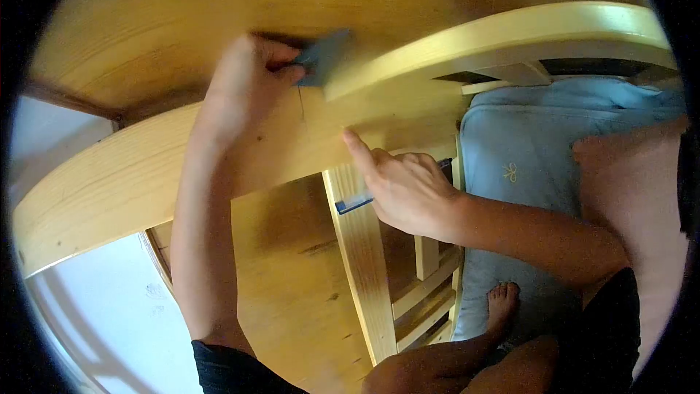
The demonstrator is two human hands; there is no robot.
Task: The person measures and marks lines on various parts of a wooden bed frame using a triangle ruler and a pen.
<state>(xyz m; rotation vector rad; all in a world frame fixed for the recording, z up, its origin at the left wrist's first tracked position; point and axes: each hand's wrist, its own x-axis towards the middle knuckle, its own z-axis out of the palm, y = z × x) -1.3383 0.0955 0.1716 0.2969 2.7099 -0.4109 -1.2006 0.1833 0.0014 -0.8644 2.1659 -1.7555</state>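
Note:
My left hand point(271, 66) pinches a flat blue-grey piece point(324, 57) with a pointed corner; whether it is cloth or card I cannot tell. The piece lies against the upper side of a pale wooden rail point(281, 138). A thin dark line point(302, 106) runs down the rail's face just below it. On the right, my right hand point(412, 190) points its index finger at the rail, the tip at or close to the wood. Its other fingers are curled round a clear strip with a dark blue edge point(355, 203), mostly hidden by the hand.
A curved wooden rail point(539, 25) rises at the upper right, above a light blue cushion point(525, 153). Below my right hand stands a slatted wooden frame point(357, 255). My bare foot point(503, 303) rests on the cushion. A brown wooden panel point(182, 22) fills the back.

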